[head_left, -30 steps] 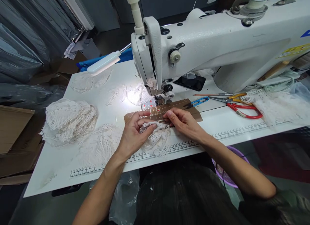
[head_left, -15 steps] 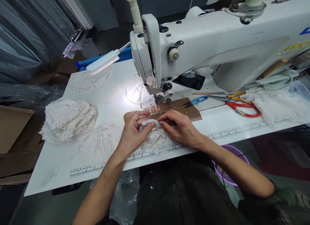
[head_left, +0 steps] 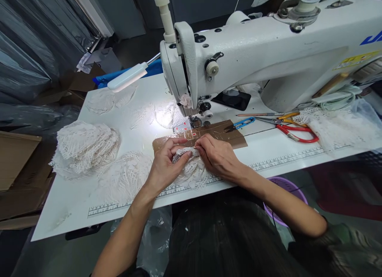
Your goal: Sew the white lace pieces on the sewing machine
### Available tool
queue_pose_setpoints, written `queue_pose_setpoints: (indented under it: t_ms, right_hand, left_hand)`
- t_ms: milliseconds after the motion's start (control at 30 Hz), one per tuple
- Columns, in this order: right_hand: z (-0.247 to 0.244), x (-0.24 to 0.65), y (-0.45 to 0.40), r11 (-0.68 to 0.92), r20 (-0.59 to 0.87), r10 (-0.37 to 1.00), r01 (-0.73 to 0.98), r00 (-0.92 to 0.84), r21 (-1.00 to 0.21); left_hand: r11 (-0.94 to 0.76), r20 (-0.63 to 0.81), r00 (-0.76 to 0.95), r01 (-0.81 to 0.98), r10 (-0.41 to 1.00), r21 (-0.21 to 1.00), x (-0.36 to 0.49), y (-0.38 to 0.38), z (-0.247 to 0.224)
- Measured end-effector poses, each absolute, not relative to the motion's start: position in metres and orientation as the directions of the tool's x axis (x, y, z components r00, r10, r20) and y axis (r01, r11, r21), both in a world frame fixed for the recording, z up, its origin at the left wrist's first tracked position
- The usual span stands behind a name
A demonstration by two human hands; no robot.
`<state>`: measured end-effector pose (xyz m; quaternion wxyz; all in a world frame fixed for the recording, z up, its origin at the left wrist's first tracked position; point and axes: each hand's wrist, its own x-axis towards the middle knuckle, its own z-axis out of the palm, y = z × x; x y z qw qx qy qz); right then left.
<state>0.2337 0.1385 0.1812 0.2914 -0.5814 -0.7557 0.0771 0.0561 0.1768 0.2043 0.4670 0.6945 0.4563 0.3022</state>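
A bunched piece of white lace lies at the table's front edge, over the printed ruler strip. My left hand pinches its upper left edge between thumb and fingers. On the other side, my right hand is closed on the lace's upper right edge, its fingertips close to the left thumb. Just beyond both hands is a brown taped board in front of the sewing machine's needle area. Blue thread snips rest on the board's right end.
A tall stack of lace pieces and a lower lace pile sit to the left. Red-handled scissors, more lace and a black phone lie to the right. A lamp lights the needle area. Below stands a purple basket.
My right hand has shifted slightly left and turned, its fingers curling more over the lace edge. My left hand keeps its pinch almost unmoved. The view has moved slightly.
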Motion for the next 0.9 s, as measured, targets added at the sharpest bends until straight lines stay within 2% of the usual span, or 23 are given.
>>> queue_pose_setpoints:
  t_ms: [100, 200, 300, 367, 400, 467, 533, 567, 633, 700, 733, 833, 900]
  right_hand:
    - [0.178, 0.237, 0.138, 0.264, 0.355, 0.932, 0.799, -0.068, -0.540]
    - [0.183, 0.239, 0.131, 0.227, 0.360, 0.932, 0.696, 0.050, -0.682]
    - [0.194, 0.236, 0.123, 0.222, 0.282, 0.957, 0.466, 0.063, -0.856]
    - [0.200, 0.232, 0.120, 0.195, 0.182, 0.980, 0.210, -0.080, -0.958]
    - [0.201, 0.230, 0.121, 0.157, 0.142, 0.976, 0.075, -0.166, -0.985]
    - [0.200, 0.227, 0.127, 0.052, 0.092, 0.953, -0.144, -0.288, -0.988]
    - [0.195, 0.228, 0.137, -0.069, 0.021, 0.944, -0.261, -0.329, -0.963]
    - [0.193, 0.229, 0.142, -0.135, -0.030, 0.940, -0.287, -0.340, -0.948]
    - [0.189, 0.233, 0.150, -0.241, -0.123, 0.925, -0.304, -0.360, -0.922]
    - [0.189, 0.238, 0.156, -0.271, -0.155, 0.917, -0.288, -0.368, -0.919]
    - [0.191, 0.240, 0.158, -0.256, -0.143, 0.918, -0.277, -0.370, -0.926]
    - [0.197, 0.242, 0.162, -0.196, -0.097, 0.929, -0.253, -0.357, -0.947]
    - [0.199, 0.241, 0.165, -0.209, -0.122, 0.935, -0.240, -0.332, -0.948]
  left_hand:
    - [-0.147, -0.001, 0.395, 0.345, 0.919, 0.927, 0.054, 0.178, 0.203]
    - [-0.163, 0.023, 0.339, 0.391, 0.941, 0.906, 0.051, 0.179, 0.205]
    - [-0.247, 0.171, 0.191, 0.516, 0.967, 0.820, 0.051, 0.169, 0.212]
    - [-0.284, 0.230, 0.167, 0.560, 0.959, 0.778, 0.053, 0.156, 0.219]
    - [-0.284, 0.199, 0.210, 0.546, 0.957, 0.788, 0.054, 0.148, 0.223]
    - [-0.223, 0.047, 0.362, 0.461, 0.931, 0.859, 0.055, 0.135, 0.230]
    - [-0.113, -0.093, 0.477, 0.385, 0.874, 0.916, 0.051, 0.132, 0.237]
    - [-0.081, -0.111, 0.482, 0.361, 0.869, 0.929, 0.047, 0.135, 0.240]
    - [-0.117, -0.034, 0.401, 0.346, 0.915, 0.931, 0.041, 0.149, 0.244]
    - [-0.217, 0.095, 0.306, 0.397, 0.947, 0.892, 0.036, 0.168, 0.245]
    - [-0.225, 0.092, 0.318, 0.413, 0.944, 0.882, 0.036, 0.177, 0.244]
    - [-0.080, -0.107, 0.488, 0.347, 0.867, 0.934, 0.041, 0.199, 0.238]
    - [0.049, -0.206, 0.568, 0.279, 0.797, 0.959, 0.046, 0.208, 0.234]
